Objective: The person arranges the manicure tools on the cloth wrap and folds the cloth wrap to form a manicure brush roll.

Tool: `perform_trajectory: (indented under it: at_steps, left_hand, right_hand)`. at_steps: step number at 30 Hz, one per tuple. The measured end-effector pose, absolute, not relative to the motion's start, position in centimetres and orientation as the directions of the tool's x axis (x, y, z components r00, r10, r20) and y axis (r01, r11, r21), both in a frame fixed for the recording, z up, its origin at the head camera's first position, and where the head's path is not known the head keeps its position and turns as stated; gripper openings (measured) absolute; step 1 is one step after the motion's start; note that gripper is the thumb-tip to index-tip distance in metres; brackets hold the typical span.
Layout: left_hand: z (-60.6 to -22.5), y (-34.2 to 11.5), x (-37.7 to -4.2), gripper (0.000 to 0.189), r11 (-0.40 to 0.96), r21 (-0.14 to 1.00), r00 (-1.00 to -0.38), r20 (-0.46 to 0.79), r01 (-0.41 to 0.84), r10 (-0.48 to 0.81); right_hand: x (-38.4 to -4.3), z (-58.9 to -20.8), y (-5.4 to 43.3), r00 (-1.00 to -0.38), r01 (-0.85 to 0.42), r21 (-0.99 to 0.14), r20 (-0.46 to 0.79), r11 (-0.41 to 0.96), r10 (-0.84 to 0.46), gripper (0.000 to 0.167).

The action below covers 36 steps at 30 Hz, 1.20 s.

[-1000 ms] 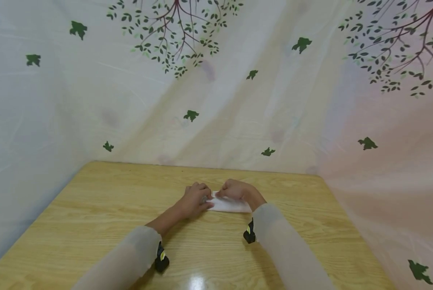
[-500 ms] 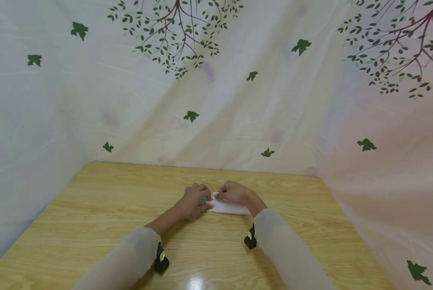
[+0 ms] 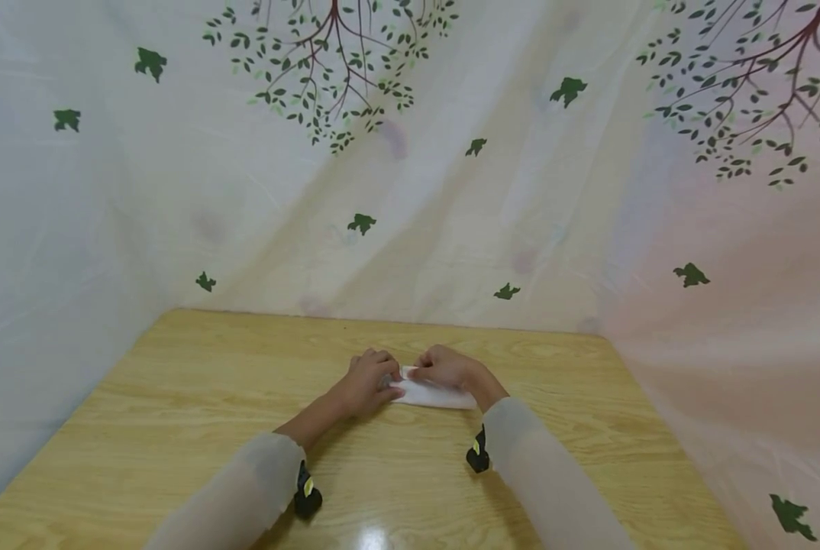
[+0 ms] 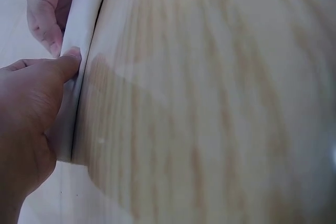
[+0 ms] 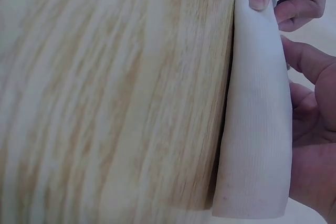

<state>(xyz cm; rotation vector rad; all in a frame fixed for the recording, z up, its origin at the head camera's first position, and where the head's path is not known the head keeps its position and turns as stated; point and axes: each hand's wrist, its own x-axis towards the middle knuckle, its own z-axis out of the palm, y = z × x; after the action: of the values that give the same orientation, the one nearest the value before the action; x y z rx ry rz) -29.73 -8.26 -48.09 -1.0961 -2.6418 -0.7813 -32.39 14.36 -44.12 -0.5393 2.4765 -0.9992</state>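
A long, narrow strip of folded white cloth (image 3: 436,396) lies crosswise on the wooden table, with fine ribbing along it in the right wrist view. My left hand (image 3: 369,383) grips its left end, the thumb pressed on the near face and the fingers over the far side. At the far edge, close to the left fingertips, my right hand (image 3: 446,367) has its fingers curled and pinches the cloth. The right wrist view shows the right thumb and fingers (image 5: 310,64) behind the strip, partly hidden by it.
The wooden table (image 3: 211,397) reaches back to a pale curtain (image 3: 279,229) printed with branches and green bird shapes, which also hangs at both sides. Dark wrist cameras sit at the cuffs of both light sleeves (image 3: 547,466).
Both hands keep almost the same places on the cloth. The right wrist has shifted very slightly toward the near side, and the head view has tilted a little.
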Motion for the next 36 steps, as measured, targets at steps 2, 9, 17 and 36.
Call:
perform_trajectory:
  at_steps: [2,9,17,36]
  left_hand:
    - [-48.2,-8.4,-29.8,0.016,0.592,0.412,-0.719,0.336,0.693,0.608]
    - [-48.2,-8.5,-30.1,0.016,0.59,0.413,-0.718,0.326,0.694,0.615]
    - [-48.0,-8.6,-30.2,0.017,0.588,0.419,-0.719,0.323,0.691,0.615]
    - [-45.5,-11.8,-30.6,0.019,0.541,0.431,-0.69,0.406,0.722,0.599]
  right_hand:
    - [-32.5,-44.3,14.4,-0.835,-0.209,-0.72,-0.221,0.661,-0.504,0.034]
    - [-32.9,-44.4,14.5,-0.824,-0.229,-0.715,-0.219,0.66,-0.523,0.029]
    - [-33.4,-44.4,14.8,-0.824,-0.228,-0.724,-0.214,0.652,-0.525,0.021]
    - [-32.8,-41.7,17.1,-0.822,-0.365,-0.635,-0.124,0.681,-0.556,0.015]
